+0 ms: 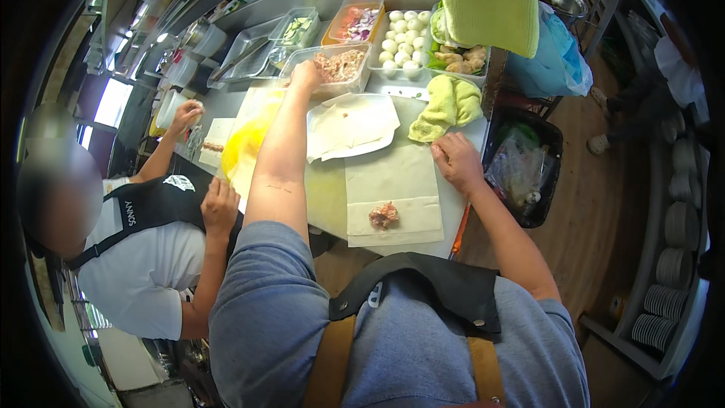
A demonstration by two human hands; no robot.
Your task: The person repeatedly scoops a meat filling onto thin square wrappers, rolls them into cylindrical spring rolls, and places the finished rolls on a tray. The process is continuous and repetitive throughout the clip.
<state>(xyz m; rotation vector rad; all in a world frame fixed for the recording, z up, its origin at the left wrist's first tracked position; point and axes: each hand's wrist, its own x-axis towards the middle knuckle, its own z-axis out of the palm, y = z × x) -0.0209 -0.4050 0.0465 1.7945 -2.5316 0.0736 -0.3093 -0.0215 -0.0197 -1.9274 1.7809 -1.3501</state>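
My left hand (305, 77) is stretched forward over the near-left end of a clear tub of pinkish minced filling (340, 66). Its fingers are bent down, and their tips are hidden. At the right edge of the work surface, my right hand (456, 159) rests with its fingers curled in and nothing visible in them, just below a crumpled green cloth (447, 108). Between my arms, pale thin wrapper sheets (393, 174) lie flat on the board. A small lump of filling (384, 216) sits on the nearest sheet. More wrappers (343, 125) are stacked on a white tray (387, 136).
Behind stand tubs of peeled eggs (405, 39), chopped onion and tomato (361, 24), sliced green vegetable (296, 29) and knobbly brown pieces (461, 59). A co-worker (151, 272) works close on my left beside yellow plastic (245, 153). A black bin (545, 208) stands right; green cloths (487, 4) hang above.
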